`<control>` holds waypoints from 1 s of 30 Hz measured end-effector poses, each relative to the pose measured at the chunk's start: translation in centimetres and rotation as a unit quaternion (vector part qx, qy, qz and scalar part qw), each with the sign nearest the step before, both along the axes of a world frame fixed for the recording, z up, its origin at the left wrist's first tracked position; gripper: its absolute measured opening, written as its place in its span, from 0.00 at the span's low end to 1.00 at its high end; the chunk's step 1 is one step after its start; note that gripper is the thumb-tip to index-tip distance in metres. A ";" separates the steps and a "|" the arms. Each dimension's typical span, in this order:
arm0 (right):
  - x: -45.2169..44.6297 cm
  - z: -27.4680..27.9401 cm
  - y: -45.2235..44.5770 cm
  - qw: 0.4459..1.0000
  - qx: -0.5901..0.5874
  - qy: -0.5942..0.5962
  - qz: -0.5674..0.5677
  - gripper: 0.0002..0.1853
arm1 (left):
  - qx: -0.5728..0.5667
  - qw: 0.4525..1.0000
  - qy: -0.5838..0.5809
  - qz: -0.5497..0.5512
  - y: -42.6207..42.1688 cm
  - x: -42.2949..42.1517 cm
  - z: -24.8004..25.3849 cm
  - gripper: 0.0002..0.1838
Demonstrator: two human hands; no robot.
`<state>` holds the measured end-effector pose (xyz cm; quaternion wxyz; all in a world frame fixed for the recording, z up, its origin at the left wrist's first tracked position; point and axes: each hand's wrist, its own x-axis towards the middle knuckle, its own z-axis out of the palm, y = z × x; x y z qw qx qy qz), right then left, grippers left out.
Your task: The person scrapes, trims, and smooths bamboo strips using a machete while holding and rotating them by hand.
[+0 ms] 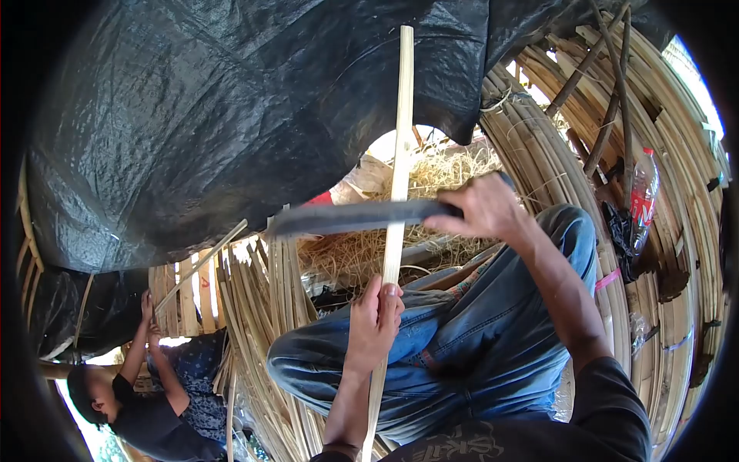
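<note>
Above crossed legs [477, 331], the left hand [373, 322] grips a strip [394, 245], the right hand [486, 206] a machete [339, 219] that, glancing, could cut fingers [390, 294]

A long, pale, narrow wooden strip [402, 138] runs nearly straight up the view, leaning slightly; a dark knife [339, 218] (blurred toward its tip) crosses it almost squarely, contact unclear

One head-worn camera looks forward and down from close above the wearer's legs [493, 339], at the frame's lower centre.
</note>
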<state>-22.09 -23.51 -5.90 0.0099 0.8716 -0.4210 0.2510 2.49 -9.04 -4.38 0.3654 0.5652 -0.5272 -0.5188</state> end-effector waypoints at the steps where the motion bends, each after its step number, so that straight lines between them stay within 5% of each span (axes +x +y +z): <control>1: -0.2 0.9 -0.5 0.997 0.062 0.012 -0.040 0.34 | 0.002 1.000 -0.001 0.000 0.1 0.1 0.1 0.11; 5: -2.0 -0.2 -4.7 0.969 0.033 -0.172 -0.172 0.34 | -0.009 1.000 -0.006 -0.020 0.3 0.0 -0.3 0.11; 7: -2.3 1.0 -2.9 0.958 0.189 -0.116 -0.183 0.31 | -0.003 1.000 0.005 -0.026 0.4 -0.2 -0.4 0.11; 9: -2.1 1.3 -0.4 0.973 0.207 -0.062 -0.084 0.31 | 0.007 0.999 0.014 -0.030 -0.1 -0.2 -0.5 0.11; 11: -1.6 0.1 0.3 0.997 0.054 0.016 0.051 0.30 | -0.005 1.000 0.018 -0.023 0.0 -0.1 -0.5 0.11; 13: -1.1 0.1 -0.1 0.996 0.037 0.036 0.078 0.29 | 0.010 1.000 0.012 -0.018 0.4 0.2 -0.2 0.11; 16: -1.7 0.8 -3.5 0.959 0.240 -0.090 -0.124 0.31 | 0.037 0.998 0.059 0.007 0.2 0.4 0.9 0.11; 17: -1.9 0.8 -3.8 0.972 0.104 -0.192 -0.091 0.34 | 0.035 0.997 0.066 -0.001 0.1 0.2 1.1 0.12; 21: -1.5 0.7 -1.5 0.975 0.181 -0.075 -0.109 0.34 | 0.039 0.995 0.096 -0.013 0.1 0.9 0.5 0.12; 25: -1.0 0.9 0.4 0.997 0.010 0.054 0.046 0.33 | 0.034 0.997 0.062 -0.008 0.2 0.5 0.8 0.11; 28: -1.4 1.6 -2.5 0.977 0.145 -0.084 -0.132 0.33 | 0.052 0.994 0.093 -0.004 0.4 0.7 1.7 0.11; 30: -2.3 1.3 -4.1 0.961 0.116 -0.162 -0.190 0.35 | 0.055 0.993 0.107 -0.014 0.2 0.4 1.8 0.11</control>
